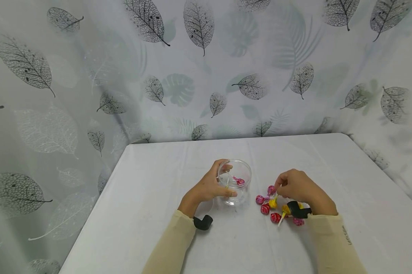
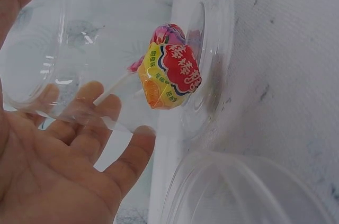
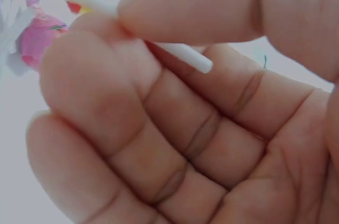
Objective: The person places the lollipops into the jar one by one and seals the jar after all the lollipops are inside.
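My left hand (image 1: 209, 186) grips a clear plastic jar (image 1: 244, 194) round its side, fingers behind and thumb in front. Inside the jar lie a yellow-and-red wrapped lollipop (image 2: 169, 78) and a pink one (image 2: 167, 34), their white sticks showing through the wall. To the right, my right hand (image 1: 298, 186) pinches the white stick (image 3: 188, 57) of a lollipop between thumb and fingertip. At the stick's far end, a yellow wrapper (image 1: 273, 203) shows low over the pile. Around it lie red lollipops (image 1: 265, 209), pink ones (image 1: 259, 199) and another yellow one (image 1: 286, 209).
A clear round plastic piece like a lid (image 2: 238, 192) lies beside the jar, partly under my left wrist. Everything stands on a white-covered table (image 1: 151, 190). A leaf-patterned curtain (image 1: 206, 76) rises behind the table and along its sides.
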Tool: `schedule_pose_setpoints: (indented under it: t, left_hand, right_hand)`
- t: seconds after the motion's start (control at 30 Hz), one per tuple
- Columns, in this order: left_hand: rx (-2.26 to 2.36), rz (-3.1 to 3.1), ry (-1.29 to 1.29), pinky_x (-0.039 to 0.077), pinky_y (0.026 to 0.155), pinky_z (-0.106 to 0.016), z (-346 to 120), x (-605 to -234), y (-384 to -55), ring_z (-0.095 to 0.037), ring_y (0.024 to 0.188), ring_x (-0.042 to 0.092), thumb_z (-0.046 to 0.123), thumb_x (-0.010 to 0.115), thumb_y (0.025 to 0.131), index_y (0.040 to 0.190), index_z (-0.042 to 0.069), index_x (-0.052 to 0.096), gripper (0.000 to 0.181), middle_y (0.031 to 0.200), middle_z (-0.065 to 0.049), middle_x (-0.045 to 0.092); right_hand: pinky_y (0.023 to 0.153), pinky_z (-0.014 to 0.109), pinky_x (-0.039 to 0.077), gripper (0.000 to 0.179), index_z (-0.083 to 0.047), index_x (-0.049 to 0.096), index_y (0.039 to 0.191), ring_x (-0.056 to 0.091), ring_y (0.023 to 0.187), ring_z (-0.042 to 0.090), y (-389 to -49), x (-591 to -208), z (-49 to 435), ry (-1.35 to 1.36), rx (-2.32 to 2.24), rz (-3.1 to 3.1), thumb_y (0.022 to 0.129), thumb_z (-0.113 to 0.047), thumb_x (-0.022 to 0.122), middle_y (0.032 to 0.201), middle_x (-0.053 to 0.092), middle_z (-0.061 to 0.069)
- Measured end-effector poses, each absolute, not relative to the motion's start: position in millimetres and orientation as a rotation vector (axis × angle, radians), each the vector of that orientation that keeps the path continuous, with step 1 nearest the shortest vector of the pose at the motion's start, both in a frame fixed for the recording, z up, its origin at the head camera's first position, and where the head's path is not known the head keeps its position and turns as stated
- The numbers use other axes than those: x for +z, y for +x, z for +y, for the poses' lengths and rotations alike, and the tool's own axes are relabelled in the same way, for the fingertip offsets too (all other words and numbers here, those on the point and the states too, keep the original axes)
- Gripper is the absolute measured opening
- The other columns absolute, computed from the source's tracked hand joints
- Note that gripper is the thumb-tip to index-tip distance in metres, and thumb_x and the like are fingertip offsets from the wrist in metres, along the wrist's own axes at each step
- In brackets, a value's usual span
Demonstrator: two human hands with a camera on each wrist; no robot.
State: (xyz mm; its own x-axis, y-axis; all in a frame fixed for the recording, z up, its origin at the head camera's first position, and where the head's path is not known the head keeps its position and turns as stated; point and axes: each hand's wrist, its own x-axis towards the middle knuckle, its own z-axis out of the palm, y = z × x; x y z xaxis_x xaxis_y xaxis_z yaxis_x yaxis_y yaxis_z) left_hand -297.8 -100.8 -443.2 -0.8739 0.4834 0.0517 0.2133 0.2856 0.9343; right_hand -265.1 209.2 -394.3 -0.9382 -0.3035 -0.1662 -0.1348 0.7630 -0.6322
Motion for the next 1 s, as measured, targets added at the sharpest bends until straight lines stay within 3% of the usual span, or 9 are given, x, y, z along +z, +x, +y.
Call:
schedule_pose_setpoints:
  t: [0.27,0.63,1.0]
  left_hand:
    - [1.620,2.313,0.678,0.031,0.118,-0.059,-102,-445,-299,-0.020,0.148,0.039,0.015,0.095,0.076,0.158,0.019,0.028,0.106,0.159,-0.010,0.046]
    - [1.626,2.308,0.665,0.031,0.119,-0.059,-102,-446,-300,-0.020,0.148,0.040,0.014,0.095,0.076,0.158,0.021,0.028,0.106,0.159,-0.010,0.046]
    - [1.629,2.307,0.667,0.031,0.118,-0.059,-102,-446,-300,-0.019,0.148,0.039,0.014,0.095,0.076,0.157,0.024,0.029,0.105,0.159,-0.009,0.046]
  right_hand:
    - [0.058,0.034,0.046,0.011,-0.005,0.075,0.094,0.056,0.070,0.020,-262,-387,209,-0.357,-1.015,2.772,0.087,-0.006,0.067,0.078,0.068,0.002]
    - [0.071,0.034,0.051,0.009,-0.006,0.077,0.097,0.061,0.088,0.025,-257,-378,205,-0.314,-1.100,2.889,0.092,-0.011,0.071,0.092,0.074,0.005]
    - [0.070,0.035,0.052,0.008,-0.006,0.077,0.097,0.065,0.087,0.025,-254,-373,201,-0.319,-1.217,2.970,0.092,-0.009,0.072,0.093,0.076,0.007]
